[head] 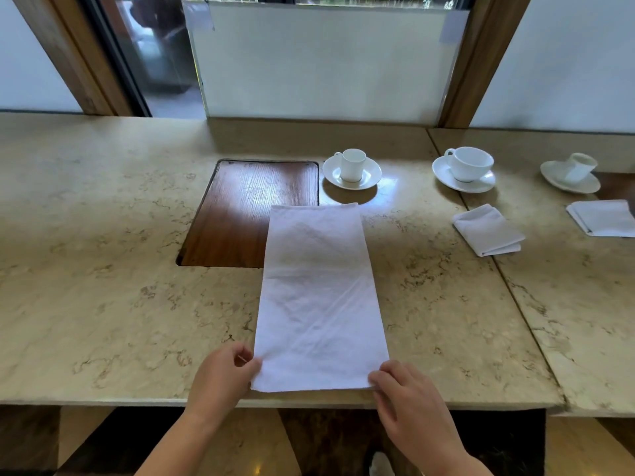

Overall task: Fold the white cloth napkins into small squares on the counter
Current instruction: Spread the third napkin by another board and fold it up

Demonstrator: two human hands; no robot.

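The counter (103,304) is a broad slab of pale veined stone with a dark wood panel (247,214) let into it at about 11 o'clock from the work. On it lies the napkin (318,297), a long white strip running from the near edge at 6 o'clock up toward 12 o'clock, its far left corner overlapping the wood panel. The cloth appears thin, soft and light, with creases across the middle and a textured weave; it is judged to hold no shape of its own, to slide readily on the polished stone, and to be best taken at the two near corners. The left hand (220,379) has thumb and fingers nearly closed, pinching the near left corner. The right hand (409,403) rests with fingers loosely curled on the near right corner; whether it grips or only presses cannot be told. Two folded napkins (488,230) lie at 2 to 3 o'clock. Three white cups on saucers (352,170) stand between 12 and 2 o'clock.
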